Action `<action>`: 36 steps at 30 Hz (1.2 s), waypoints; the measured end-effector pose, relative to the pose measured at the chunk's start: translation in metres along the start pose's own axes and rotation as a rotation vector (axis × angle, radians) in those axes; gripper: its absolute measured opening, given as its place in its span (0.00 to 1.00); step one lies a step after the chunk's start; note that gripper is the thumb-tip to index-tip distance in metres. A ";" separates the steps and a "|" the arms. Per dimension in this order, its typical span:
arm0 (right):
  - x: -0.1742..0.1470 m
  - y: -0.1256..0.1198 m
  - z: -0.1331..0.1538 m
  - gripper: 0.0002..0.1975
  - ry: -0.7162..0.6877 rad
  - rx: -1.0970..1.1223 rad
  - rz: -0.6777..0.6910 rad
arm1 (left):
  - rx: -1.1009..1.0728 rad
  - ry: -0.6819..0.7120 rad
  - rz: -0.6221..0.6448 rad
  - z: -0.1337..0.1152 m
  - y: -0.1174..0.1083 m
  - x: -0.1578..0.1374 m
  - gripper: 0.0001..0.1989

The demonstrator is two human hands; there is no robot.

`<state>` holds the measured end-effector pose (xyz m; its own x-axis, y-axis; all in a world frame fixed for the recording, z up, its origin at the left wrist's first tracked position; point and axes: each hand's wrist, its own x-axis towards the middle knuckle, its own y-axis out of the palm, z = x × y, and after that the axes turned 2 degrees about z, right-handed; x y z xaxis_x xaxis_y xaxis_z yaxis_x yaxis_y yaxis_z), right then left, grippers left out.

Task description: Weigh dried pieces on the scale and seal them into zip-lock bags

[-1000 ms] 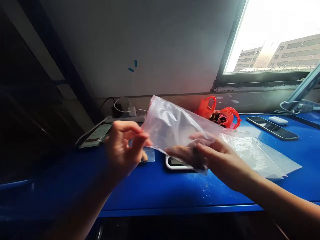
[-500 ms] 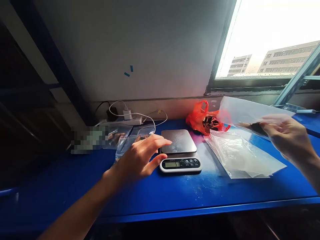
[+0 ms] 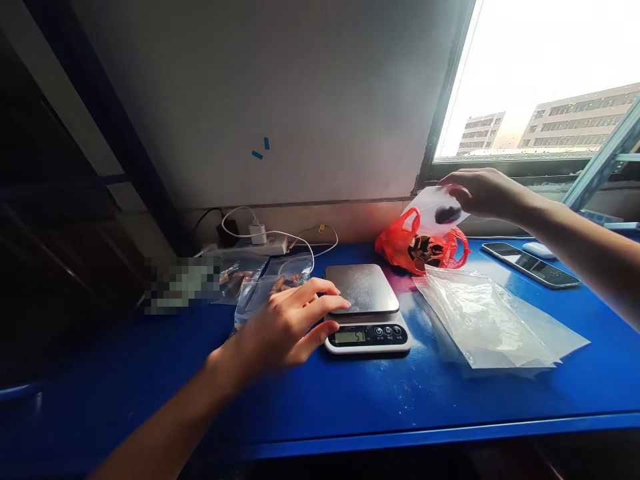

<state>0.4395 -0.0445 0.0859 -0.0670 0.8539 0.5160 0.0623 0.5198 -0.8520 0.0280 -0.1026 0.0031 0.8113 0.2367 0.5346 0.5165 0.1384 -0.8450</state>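
My left hand (image 3: 300,323) is open, its fingers stretched out at the left edge of a kitchen scale (image 3: 367,287) with a steel plate. The scale's display reads what looks like 57 or 5.7, and nothing lies on the plate. My right hand (image 3: 480,190) pinches the upper edge of a translucent plastic bag (image 3: 425,205) with a dark piece showing in it. This bag hangs above and behind an open red carrier bag (image 3: 393,248) full of dark brown dried pieces (image 3: 425,250). A stack of clear plastic bags (image 3: 493,320) lies right of the scale.
Left of the scale lie filled clear bags (image 3: 287,270), with a power strip (image 3: 273,244), a charger (image 3: 257,233) and a white cable behind them. A phone (image 3: 530,263) and a white case (image 3: 539,250) rest at the right on the blue table (image 3: 350,400).
My right hand has moved left and up with the plastic bag, from over the clear-bag stack to behind the red bag, uncovering the phone. My left hand stays by the scale.
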 end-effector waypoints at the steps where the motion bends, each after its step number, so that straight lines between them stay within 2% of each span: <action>1: 0.004 -0.003 0.004 0.17 -0.030 -0.011 0.000 | -0.002 0.003 0.008 -0.001 -0.001 0.000 0.11; 3: 0.007 -0.007 0.009 0.18 -0.049 -0.039 -0.023 | -0.004 0.005 0.020 -0.004 -0.005 0.001 0.11; 6: 0.003 -0.010 0.010 0.21 0.006 -0.116 -0.068 | -0.009 0.010 0.023 -0.006 -0.008 0.001 0.11; 9: -0.003 -0.012 0.002 0.21 0.075 -0.192 -0.114 | -0.012 0.010 0.035 -0.005 -0.008 0.001 0.12; 12: -0.007 -0.016 -0.006 0.19 0.127 -0.171 -0.219 | -0.019 -0.014 0.068 -0.003 -0.007 0.001 0.12; 15: -0.018 -0.025 0.001 0.18 0.185 0.113 -0.453 | -0.050 -0.053 0.085 -0.003 -0.006 0.001 0.13; 17: -0.035 -0.028 0.023 0.17 0.234 0.463 -0.646 | -0.094 -0.102 0.079 -0.003 -0.003 0.001 0.13; 19: -0.061 -0.027 0.057 0.14 0.220 0.749 -0.731 | -0.165 -0.195 0.023 -0.003 0.000 0.000 0.17; 21: -0.090 -0.020 0.097 0.08 0.148 0.993 -0.684 | -0.274 -0.327 -0.078 -0.003 0.003 -0.001 0.27; 23: -0.114 -0.010 0.133 0.06 0.074 1.225 -0.489 | -0.401 -0.445 -0.152 -0.002 0.005 -0.001 0.35; 24: -0.123 -0.005 0.147 0.05 0.032 1.281 -0.384 | -0.460 -0.494 -0.153 -0.001 0.005 0.000 0.34; 26: -0.132 0.005 0.165 0.05 -0.011 1.308 -0.294 | -0.548 -0.575 -0.111 -0.002 0.003 0.002 0.25; 29: -0.132 0.020 0.173 0.06 0.051 1.222 -0.222 | -0.656 -0.665 -0.097 -0.004 0.000 0.008 0.16; 33: -0.128 0.032 0.168 0.11 0.194 1.168 -0.178 | -0.832 -0.758 -0.191 -0.005 0.001 0.013 0.15; 36: -0.128 0.030 0.166 0.11 0.196 1.189 -0.162 | -0.912 -0.826 -0.200 -0.002 0.001 0.014 0.16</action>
<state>0.2847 -0.1423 -0.0207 0.1689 0.8239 0.5409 -0.8916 0.3617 -0.2725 0.0403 -0.1014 0.0096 0.4523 0.8672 0.2082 0.8806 -0.3974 -0.2582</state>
